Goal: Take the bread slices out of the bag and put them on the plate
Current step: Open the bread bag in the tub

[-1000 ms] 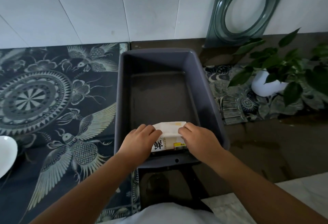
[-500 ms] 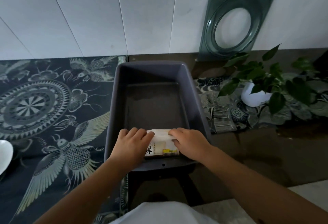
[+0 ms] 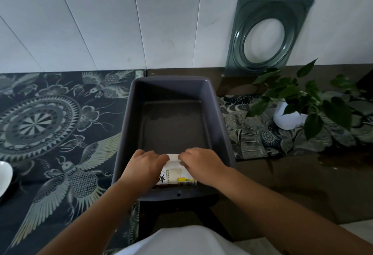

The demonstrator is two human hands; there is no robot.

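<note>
Far left of the hands, a white plate (image 3: 5,178) peeks in at the frame's edge on the patterned desk (image 3: 60,133). The left hand (image 3: 144,168) and right hand (image 3: 201,164) sit close together, both gripping the bread bag (image 3: 175,175) at the near end of the grey bin (image 3: 220,133). Well right stands a potted plant (image 3: 290,119).

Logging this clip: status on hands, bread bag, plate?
Left hand and right hand both gripping bread bag inside grey bin. Bag unopened. Plate far left, nothing blocking.
</note>
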